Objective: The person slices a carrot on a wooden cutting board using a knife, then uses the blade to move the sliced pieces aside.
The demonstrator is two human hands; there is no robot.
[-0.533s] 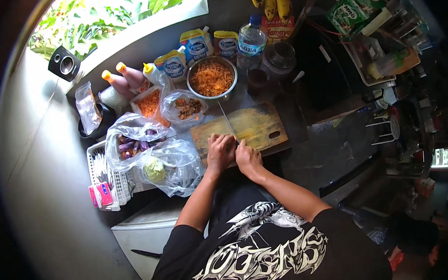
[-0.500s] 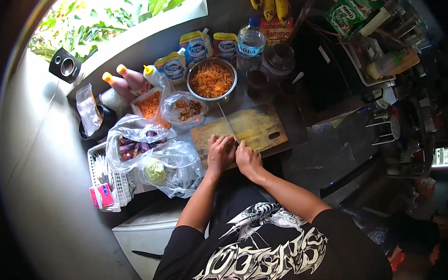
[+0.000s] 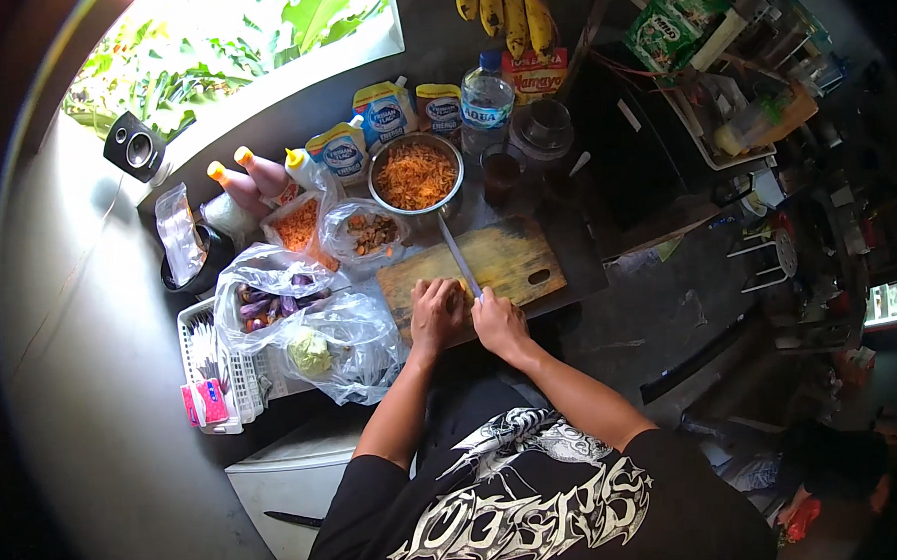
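My right hand [image 3: 499,323] is closed round the handle of a knife [image 3: 455,250], whose long blade points away from me over the wooden cutting board [image 3: 522,252]. The blade's tip reaches past the board's far edge, close to a metal bowl [image 3: 375,205] of orange shreds [image 3: 416,176]. Just left of the blade, my left hand [image 3: 438,312] rests on the board with its fingers curled down; whatever lies under them is hidden. Left of the board, a clear plastic bag [image 3: 367,359] holds a pale green cabbage [image 3: 310,353], and purple eggplants [image 3: 269,300] lie in another bag.
Bags of orange bits [image 3: 294,227] and brown pieces [image 3: 371,233] lie behind the board. Sauce bottles [image 3: 234,181], pouches [image 3: 386,113] and a water bottle [image 3: 486,103] line the wall. A white basket [image 3: 235,389] stands left; another knife [image 3: 292,518] lies lower left.
The view has shifted slightly. The knife has tilted so that more of its blade's flat side shows, and a wider gap lies between my two hands.
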